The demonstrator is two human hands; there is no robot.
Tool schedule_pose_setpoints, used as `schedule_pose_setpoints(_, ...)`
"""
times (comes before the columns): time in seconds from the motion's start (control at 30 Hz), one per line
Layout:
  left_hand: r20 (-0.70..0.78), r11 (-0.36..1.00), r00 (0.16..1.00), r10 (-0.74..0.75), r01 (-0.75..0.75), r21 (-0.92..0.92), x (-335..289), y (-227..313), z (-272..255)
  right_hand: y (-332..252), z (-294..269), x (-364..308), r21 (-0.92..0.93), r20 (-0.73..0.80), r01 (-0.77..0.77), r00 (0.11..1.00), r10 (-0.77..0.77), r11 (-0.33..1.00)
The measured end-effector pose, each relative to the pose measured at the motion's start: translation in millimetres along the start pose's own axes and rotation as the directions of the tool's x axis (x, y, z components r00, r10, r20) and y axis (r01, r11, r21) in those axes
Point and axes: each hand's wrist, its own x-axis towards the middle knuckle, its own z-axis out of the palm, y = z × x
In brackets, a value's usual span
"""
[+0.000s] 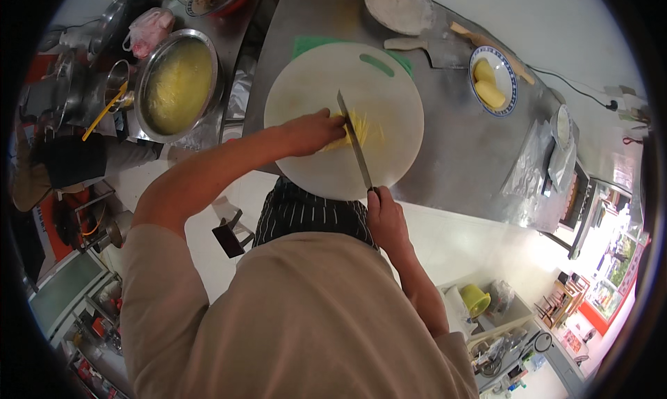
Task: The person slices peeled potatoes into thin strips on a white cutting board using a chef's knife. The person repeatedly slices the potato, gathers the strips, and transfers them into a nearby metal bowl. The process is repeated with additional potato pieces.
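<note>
A round white cutting board lies in front of me at the counter's near edge. Pale yellow potato shreds are spread on its middle. My left hand rests on the board with curled fingers, pressing down on the potato, which the fingers partly hide. In my right hand is the handle of a kitchen knife, the fingers wrapped round it. The blade stretches away from me across the shreds, just right of my left fingertips.
A metal basin of yellowish liquid and shreds stands left, beside a pink plastic bag. Right are a bowl with two peeled potatoes, a cleaver, a rolling pin and a floury round tray. Green cloth underlies the board.
</note>
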Motion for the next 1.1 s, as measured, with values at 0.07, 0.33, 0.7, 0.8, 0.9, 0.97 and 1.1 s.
schedule_pose_setpoints(0.07,-0.027,1.0,1.0,0.011,-0.011,0.003,1.7,-1.0,0.2,2.4,1.2,2.0,0.002,-0.019,-0.03,0.999,0.03,1.0)
schedule_pose_setpoints(0.33,-0.071,0.999,0.997,0.04,-0.042,-0.025,0.6,-7.7,13.0,5.2,4.8,-0.4,0.02,-0.03,-0.093,0.995,0.093,0.995)
schedule_pose_setpoints(0.7,-0.098,0.997,0.992,0.075,-0.072,0.039,-1.8,-11.7,18.2,5.2,9.4,3.3,0.052,0.01,-0.196,0.981,0.195,0.979)
schedule_pose_setpoints(0.8,-0.109,0.995,0.99,0.085,-0.078,0.063,-4.6,-13.1,21.2,2.3,8.9,0.4,0.071,-0.022,-0.126,0.992,0.128,0.989)
schedule_pose_setpoints(0.9,-0.155,0.995,0.983,0.097,-0.091,0.046,-4.0,-13.9,23.5,-0.1,9.2,1.7,0.063,-0.012,-0.173,0.985,0.174,0.983)
schedule_pose_setpoints(0.97,-0.151,0.997,0.986,0.072,-0.067,0.041,-6.1,-13.2,22.9,-1.4,8.2,0.7,0.081,-0.021,-0.094,0.995,0.096,0.992)
schedule_pose_setpoints(1.1,-0.131,0.996,0.987,0.088,-0.086,0.026,-5.5,-12.5,21.9,-1.8,8.7,2.7,0.052,-0.013,-0.202,0.979,0.203,0.978)
